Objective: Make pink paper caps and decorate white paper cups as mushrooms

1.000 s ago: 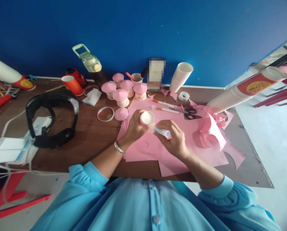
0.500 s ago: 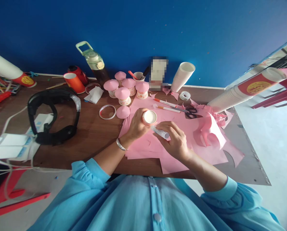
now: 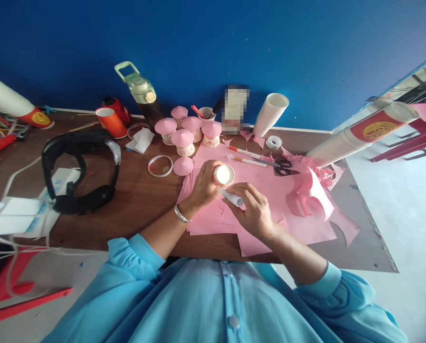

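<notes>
In the head view, the left hand (image 3: 206, 185) is curled closed around a small white paper cup with an orange-red printed pattern (image 3: 223, 176), its pale round end turned up toward the camera. The right hand (image 3: 255, 209) pinches a short white plastic cylindrical tube (image 3: 233, 197) between thumb and fingers, its far end just beside the cup's lower edge; whether the two touch is too small to tell. Both cup and tube are held above layered sheets of pink paper (image 3: 213, 224) on a brown wood-grain table (image 3: 134, 190).

Beyond the left hand, a loose pink paper cone (image 3: 183, 166) lies on the table, near a round roll of clear tape (image 3: 160, 166). Farther back stands a cluster of five printed paper cups topped with pink cones (image 3: 185, 149). Black-handled metal scissors (image 3: 282, 166) and two white-and-orange pens (image 3: 247, 153) lie on the pink sheets beyond the right hand, with a small white tape roll (image 3: 273, 142) just behind. A tall stack of white paper cups (image 3: 270, 116) leans near the blue wall (image 3: 198, 43), and curled pink paper offcuts (image 3: 318, 195) lie to the right.
</notes>
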`<state>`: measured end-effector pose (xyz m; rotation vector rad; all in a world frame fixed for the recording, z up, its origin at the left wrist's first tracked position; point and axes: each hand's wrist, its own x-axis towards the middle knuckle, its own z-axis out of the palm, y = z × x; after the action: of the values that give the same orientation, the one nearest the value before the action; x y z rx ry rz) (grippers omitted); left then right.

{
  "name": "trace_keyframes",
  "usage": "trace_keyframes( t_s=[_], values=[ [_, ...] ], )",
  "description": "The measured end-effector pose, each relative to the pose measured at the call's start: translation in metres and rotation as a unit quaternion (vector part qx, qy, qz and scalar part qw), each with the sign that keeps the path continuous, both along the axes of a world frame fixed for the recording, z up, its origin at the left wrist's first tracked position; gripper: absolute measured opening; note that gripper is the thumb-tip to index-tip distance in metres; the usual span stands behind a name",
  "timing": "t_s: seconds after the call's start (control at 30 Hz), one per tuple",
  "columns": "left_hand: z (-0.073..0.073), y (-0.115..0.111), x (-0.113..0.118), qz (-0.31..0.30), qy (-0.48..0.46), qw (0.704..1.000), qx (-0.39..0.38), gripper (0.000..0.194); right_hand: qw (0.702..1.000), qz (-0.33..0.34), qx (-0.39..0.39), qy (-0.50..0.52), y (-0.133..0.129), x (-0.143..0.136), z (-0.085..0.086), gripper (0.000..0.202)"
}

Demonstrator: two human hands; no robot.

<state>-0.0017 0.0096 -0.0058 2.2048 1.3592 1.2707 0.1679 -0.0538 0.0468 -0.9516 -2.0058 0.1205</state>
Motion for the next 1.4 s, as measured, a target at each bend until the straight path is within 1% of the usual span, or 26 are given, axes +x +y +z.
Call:
trace_keyframes(
  t_s=[0.17,0.3,0.43,0.53,0.7,0.83,0.93,1.03,1.13,1.23,1.4],
  values=[
    [0.002,-0.001,0.000,-0.015,0.010,1.000,0.024,0.030,0.999,-0.023,0.035,0.019,0.004,-0.005,0.008,0.022],
    [0.002,-0.001,-0.001,-0.016,0.012,0.999,0.050,0.024,0.998,-0.035,0.047,-0.002,0.006,-0.008,0.006,0.021],
    [0.000,-0.001,-0.001,-0.004,0.013,0.998,0.058,0.029,0.998,-0.030,0.053,-0.026,0.001,-0.010,0.000,0.018],
    [0.000,0.000,-0.001,-0.002,0.011,0.998,0.056,0.032,0.998,-0.025,0.054,-0.019,-0.002,-0.009,0.002,0.018],
    [0.002,-0.001,0.000,-0.011,0.024,0.997,0.075,0.025,0.997,-0.047,0.058,-0.002,0.003,-0.010,0.011,0.022],
    [0.003,-0.001,-0.001,-0.012,0.032,0.996,0.078,0.023,0.998,-0.046,0.051,-0.019,0.003,-0.013,0.007,0.018],
    [0.001,-0.002,-0.001,-0.001,0.027,0.997,0.074,0.028,0.998,-0.033,0.050,-0.026,-0.001,-0.015,0.002,0.017],
    [0.000,-0.002,0.000,-0.001,0.023,0.996,0.082,0.033,0.998,-0.025,0.049,-0.021,-0.002,-0.013,0.004,0.020],
    [0.002,-0.002,0.001,0.002,0.034,0.995,0.091,0.029,0.997,-0.047,0.054,-0.006,0.002,-0.012,0.010,0.021],
    [0.003,-0.002,0.002,0.009,0.046,0.994,0.100,0.026,0.996,-0.069,0.051,-0.002,0.007,-0.013,0.014,0.016],
    [0.000,-0.002,0.000,0.014,0.062,0.992,0.106,0.030,0.997,-0.060,0.040,-0.011,0.003,-0.019,0.010,0.013]
  ],
)
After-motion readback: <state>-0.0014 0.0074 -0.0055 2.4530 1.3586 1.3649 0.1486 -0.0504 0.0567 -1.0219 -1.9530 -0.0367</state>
